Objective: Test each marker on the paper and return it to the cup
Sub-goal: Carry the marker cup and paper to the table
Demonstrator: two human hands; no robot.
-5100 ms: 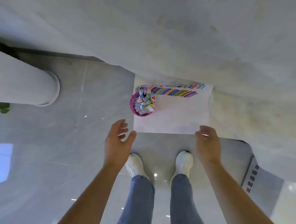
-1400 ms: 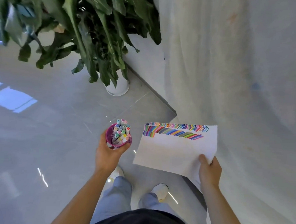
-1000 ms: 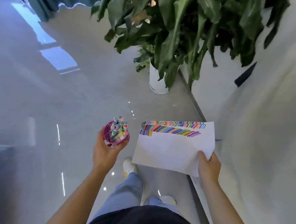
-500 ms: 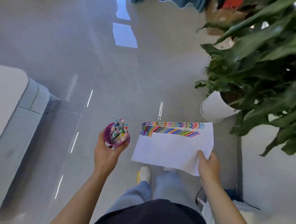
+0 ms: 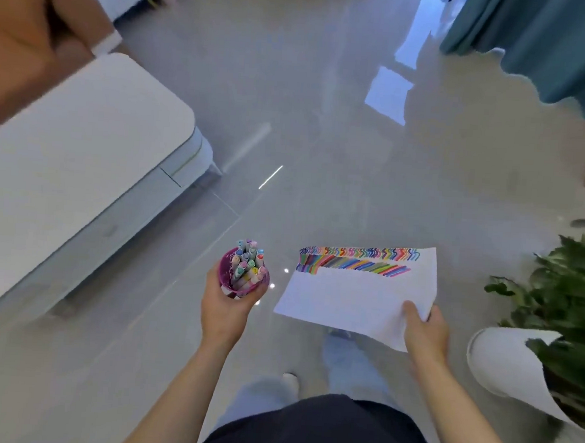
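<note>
A person is looking down at both hands over a shiny grey floor (image 5: 324, 120). The left hand (image 5: 225, 311) is gripping a purple cup (image 5: 225, 272), with the fingers and thumb curling round its sides from below. The cup is sitting up in the air in front of the person's body. Lots of markers (image 5: 247, 266) are standing packed together inside the cup, with their caps poking out over the rim. The right hand (image 5: 423, 332) is pinching the near right corner of a white paper (image 5: 354, 300), with the thumb lying on top. The paper is hanging in the air just to the right of the cup, and the two are not touching. Along the far edge of the paper, rows of bright marks in many colours are showing: little zigzags above and slanted lines below. A white low table (image 5: 83, 147) is standing on the left. A green plant (image 5: 560, 299) in a white pot (image 5: 501, 364) is sitting on the right. A blue-green curtain (image 5: 552, 42) is hanging at the top right. Blue trouser legs (image 5: 347, 365) and one pale shoe (image 5: 290, 380) are showing below the hands.
</note>
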